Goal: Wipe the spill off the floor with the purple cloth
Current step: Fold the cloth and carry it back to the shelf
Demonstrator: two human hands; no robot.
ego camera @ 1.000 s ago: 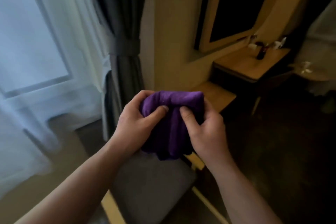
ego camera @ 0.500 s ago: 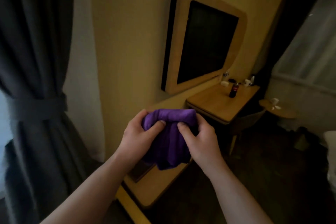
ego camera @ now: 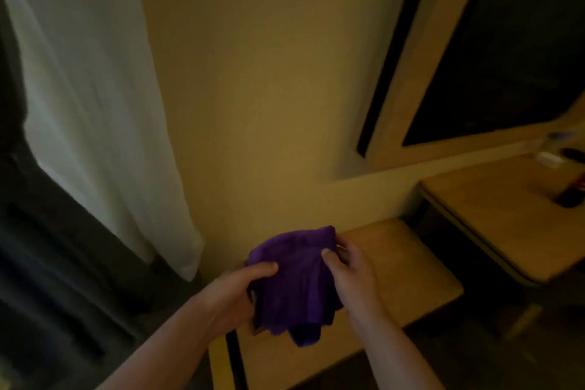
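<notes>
The purple cloth (ego camera: 292, 285) is bunched and hangs in front of me, held up in the air over a low wooden shelf. My left hand (ego camera: 235, 293) grips its left side with the thumb on top. My right hand (ego camera: 349, 269) grips its right side, thumb pressed into the fabric. Both hands are closed on the cloth. No spill on the floor shows in this view; the floor at the bottom right is dark.
A low wooden shelf (ego camera: 405, 266) sits against the beige wall below my hands. To the right stands a wooden desk (ego camera: 493, 215) with small items, under a wood-framed dark screen (ego camera: 512, 51). White and dark curtains (ego camera: 88, 98) hang on the left.
The view has swung closer to the wall and lower over the wooden shelf. Both hands keep hold of the purple cloth and have spread slightly apart along it.
</notes>
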